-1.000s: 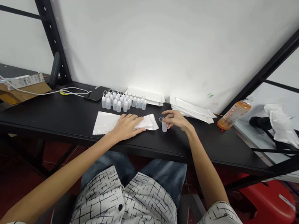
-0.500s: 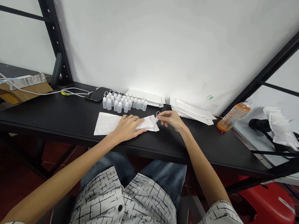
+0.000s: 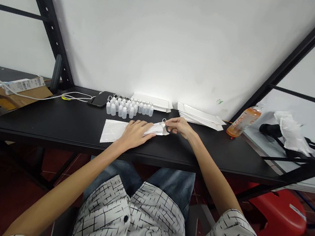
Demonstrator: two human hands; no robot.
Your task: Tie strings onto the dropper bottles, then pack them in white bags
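Observation:
A white envelope (image 3: 112, 130) lies on the black table, its mouth turned to the right. My left hand (image 3: 135, 133) rests across the middle of it, the fingers on the far side and the thumb on the near side, keeping it held. At the mouth, my right hand (image 3: 180, 128) pinches a small white dropper bottle by its top; the cap's thin loop (image 3: 164, 120) sticks up beside the fingertips. The bottle's body is mostly hidden in the envelope's opening. Behind my left hand stand several translucent dropper bottles (image 3: 124, 112) in a close group, upright with looped caps.
Two stacks of white envelopes, a left stack (image 3: 154, 102) and a right stack (image 3: 200, 116), lie along the wall. A phone (image 3: 99, 99) and a white cable (image 3: 79, 96) are at left, near an opened cardboard box (image 3: 18, 93). An orange drink bottle (image 3: 244, 121) stands tilted at right.
The dropper bottle in my right hand has moved slightly left, deeper into the envelope's mouth. My left hand stays on the envelope. The whole view has shifted a little.

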